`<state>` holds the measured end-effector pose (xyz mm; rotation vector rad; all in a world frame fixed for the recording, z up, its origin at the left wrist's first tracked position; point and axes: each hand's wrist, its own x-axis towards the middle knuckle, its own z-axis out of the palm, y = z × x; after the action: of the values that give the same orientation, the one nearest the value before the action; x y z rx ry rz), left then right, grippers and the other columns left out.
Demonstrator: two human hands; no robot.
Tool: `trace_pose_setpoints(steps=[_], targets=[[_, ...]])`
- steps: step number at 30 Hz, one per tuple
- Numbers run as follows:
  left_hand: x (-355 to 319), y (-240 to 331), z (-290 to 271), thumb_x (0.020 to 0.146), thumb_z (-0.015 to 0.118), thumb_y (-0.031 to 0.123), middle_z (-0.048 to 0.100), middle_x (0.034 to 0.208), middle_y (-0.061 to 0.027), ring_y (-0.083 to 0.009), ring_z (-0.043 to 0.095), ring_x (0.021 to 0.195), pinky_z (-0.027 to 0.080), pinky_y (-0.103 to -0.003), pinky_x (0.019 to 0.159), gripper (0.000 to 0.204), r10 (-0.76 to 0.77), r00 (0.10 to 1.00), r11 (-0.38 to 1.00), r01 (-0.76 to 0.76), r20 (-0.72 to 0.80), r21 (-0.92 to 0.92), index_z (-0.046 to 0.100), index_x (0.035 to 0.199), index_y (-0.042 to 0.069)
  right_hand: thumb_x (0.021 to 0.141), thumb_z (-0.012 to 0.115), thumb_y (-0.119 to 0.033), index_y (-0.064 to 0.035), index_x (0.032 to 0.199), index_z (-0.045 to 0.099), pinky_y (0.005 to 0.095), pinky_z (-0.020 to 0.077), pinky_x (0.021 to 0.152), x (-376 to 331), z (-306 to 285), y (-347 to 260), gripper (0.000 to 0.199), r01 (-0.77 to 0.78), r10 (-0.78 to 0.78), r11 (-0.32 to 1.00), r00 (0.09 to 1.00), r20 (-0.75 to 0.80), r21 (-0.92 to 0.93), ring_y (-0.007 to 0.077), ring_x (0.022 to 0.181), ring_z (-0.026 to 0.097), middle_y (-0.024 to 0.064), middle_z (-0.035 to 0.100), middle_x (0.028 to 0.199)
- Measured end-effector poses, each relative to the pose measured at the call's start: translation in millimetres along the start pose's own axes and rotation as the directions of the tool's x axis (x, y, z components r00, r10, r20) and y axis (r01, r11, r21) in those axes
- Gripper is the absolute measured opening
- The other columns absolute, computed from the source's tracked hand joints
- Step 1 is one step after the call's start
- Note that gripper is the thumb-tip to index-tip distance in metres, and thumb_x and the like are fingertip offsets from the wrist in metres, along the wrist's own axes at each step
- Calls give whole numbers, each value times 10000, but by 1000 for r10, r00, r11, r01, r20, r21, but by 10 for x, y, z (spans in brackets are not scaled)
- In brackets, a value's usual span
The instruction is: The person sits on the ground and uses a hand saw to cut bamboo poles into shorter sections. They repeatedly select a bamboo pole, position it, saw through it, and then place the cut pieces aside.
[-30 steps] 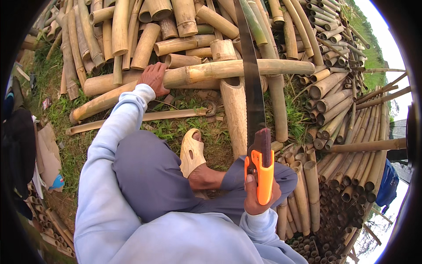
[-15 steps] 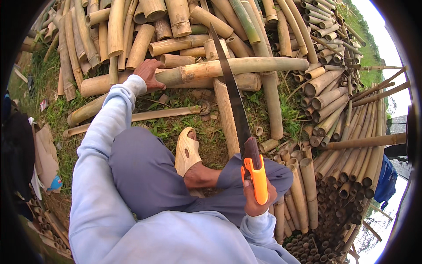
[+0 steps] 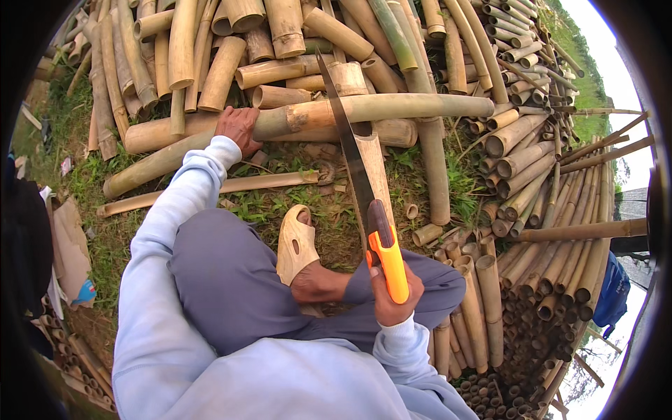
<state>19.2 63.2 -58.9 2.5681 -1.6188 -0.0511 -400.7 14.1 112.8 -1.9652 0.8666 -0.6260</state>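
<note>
My left hand point(image 3: 239, 131) is wrapped over a long bamboo pole point(image 3: 420, 105) that lies crosswise in front of me, its left part slanting down toward the ground. In my right hand point(image 3: 397, 297) is a handsaw point(image 3: 394, 273) with an orange and dark handle. Its long dark blade points away from me and crosses the pole to the right of my left hand. Whether the teeth touch the pole I cannot tell. Under the pole, near the blade, a thick bamboo piece point(image 3: 376, 168) runs toward my knee.
Cut bamboo lengths point(image 3: 283, 28) are heaped beyond the pole. Stacked bamboo tubes point(image 3: 521, 143) fill the right side, with upright tubes point(image 3: 490, 301) beside my right knee. A split bamboo strip point(image 3: 266, 182) lies on the grass. My sandalled foot point(image 3: 297, 245) rests on the ground.
The fingers of my left hand, spread on the pole before, have closed around it. The saw has shifted left, its handle slightly farther from me and its blade now crossing the pole more to the left.
</note>
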Motion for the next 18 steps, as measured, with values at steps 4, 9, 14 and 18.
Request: trace_pose_setpoints(steps=[4,9,14,18], targets=[[24,13,-55,673,906,288,693,1121,-145,-306,662,1060,458,-416,974,621,4,1000,999,-3,15,-45,575,1145,59,908,677,18,103,1178,672,210,427,578,-20,9,10,283,-81,81,997,997,15,19,54,615,530,-1,621,734],[48,58,-132,704,900,296,676,1170,-148,-330,637,1153,466,-448,1035,652,-28,995,997,34,96,-64,559,1202,51,911,671,20,101,1145,682,213,416,566,-92,16,58,248,-188,187,978,982,14,86,50,606,513,-8,604,716],[2,-16,1,632,875,263,652,1127,-137,-337,626,1085,487,-429,986,670,-8,999,997,5,-35,-75,572,1196,64,891,701,5,59,1093,699,275,493,627,-289,-17,-54,209,-218,218,976,976,-13,0,160,642,633,77,663,768],[15,-7,3,634,881,255,653,1142,-135,-335,625,1102,489,-432,991,675,-3,1000,996,0,-31,-90,572,1202,61,885,717,-5,40,1032,692,323,533,644,-352,-5,-202,156,-93,99,990,994,48,-104,253,653,695,135,675,769]])
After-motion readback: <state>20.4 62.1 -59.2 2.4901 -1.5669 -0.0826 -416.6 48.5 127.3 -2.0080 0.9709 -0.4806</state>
